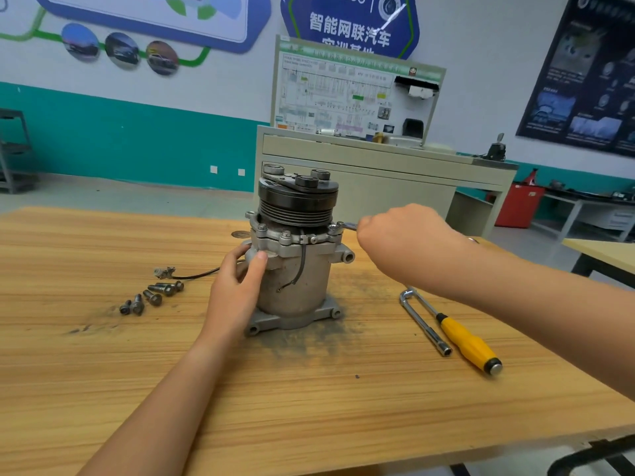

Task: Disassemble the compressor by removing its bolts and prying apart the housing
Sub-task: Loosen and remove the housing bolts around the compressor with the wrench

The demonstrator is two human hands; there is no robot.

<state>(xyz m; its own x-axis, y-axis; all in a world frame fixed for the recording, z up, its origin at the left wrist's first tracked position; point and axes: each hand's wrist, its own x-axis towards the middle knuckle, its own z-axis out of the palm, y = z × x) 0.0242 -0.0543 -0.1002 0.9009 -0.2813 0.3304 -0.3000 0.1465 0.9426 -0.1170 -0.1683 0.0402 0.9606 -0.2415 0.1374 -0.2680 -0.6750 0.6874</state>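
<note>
A grey metal compressor (292, 269) stands upright on the wooden table (309, 389), its black grooved pulley (297, 202) on top. My left hand (237, 286) grips the left side of the housing, thumb up by the flange. My right hand (405, 242) is curled round the handle of a small metal wrench (345, 226), whose head sits on a bolt at the right of the upper flange. Two more bolts (285, 237) show in the flange at the front. Several removed bolts (151, 297) lie loose on the table to the left.
An L-shaped socket wrench (424, 321) and a yellow-handled screwdriver (469, 343) lie right of the compressor. A black cable with a connector (165, 272) trails left. Dark grime is smeared around the base. A training cabinet (360, 159) stands behind the table.
</note>
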